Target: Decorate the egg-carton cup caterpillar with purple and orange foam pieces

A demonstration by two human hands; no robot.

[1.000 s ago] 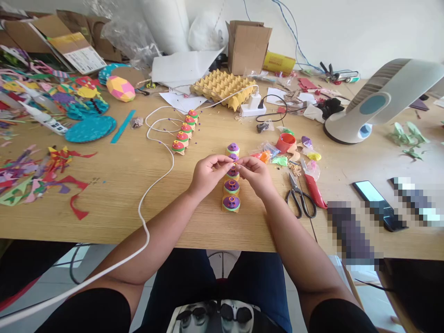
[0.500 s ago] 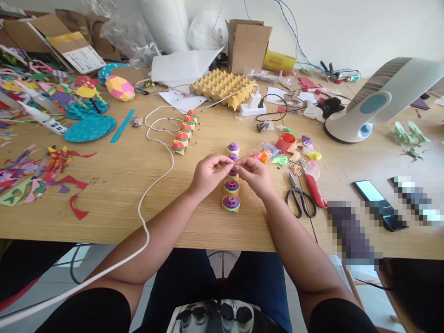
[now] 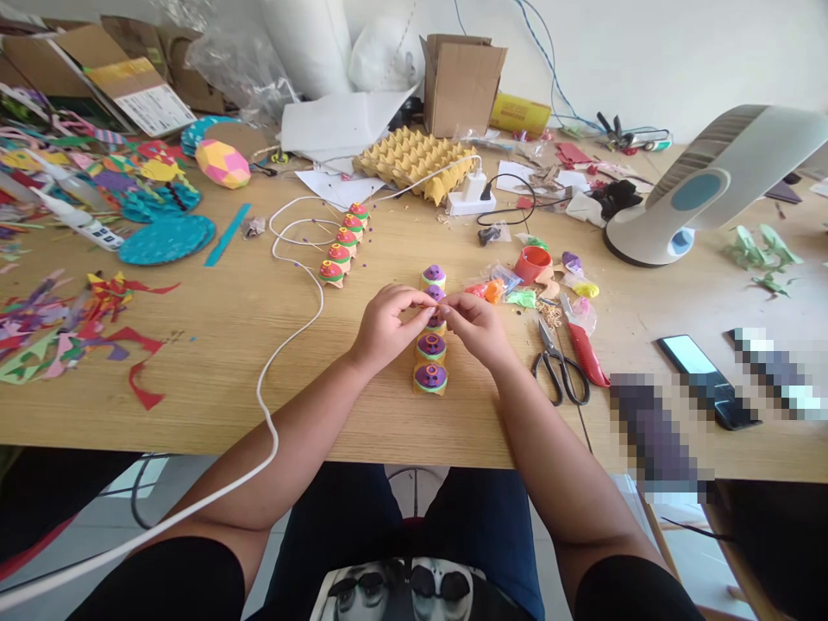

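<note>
A row of several egg-carton cups [image 3: 430, 377], topped with purple caps and light green rims, runs away from me on the table. The two nearest cups carry orange rings on top. My left hand [image 3: 396, 321] and my right hand [image 3: 475, 323] meet above the middle of this row, fingertips pinched together. Between them shows a speck of a small orange piece [image 3: 438, 303], mostly covered by the fingers. Behind my hands, the farthest purple cap [image 3: 433, 273] has dark dots and no orange ring that I can see.
A similar red-topped row [image 3: 342, 250] lies to the left. Black-handled scissors [image 3: 555, 366], a red-handled knife [image 3: 586, 349] and coloured clay packets [image 3: 523, 298] lie right. A white cable [image 3: 265, 379] crosses my left arm. Farther back are an egg tray [image 3: 417, 164] and a lamp-like device [image 3: 699, 190].
</note>
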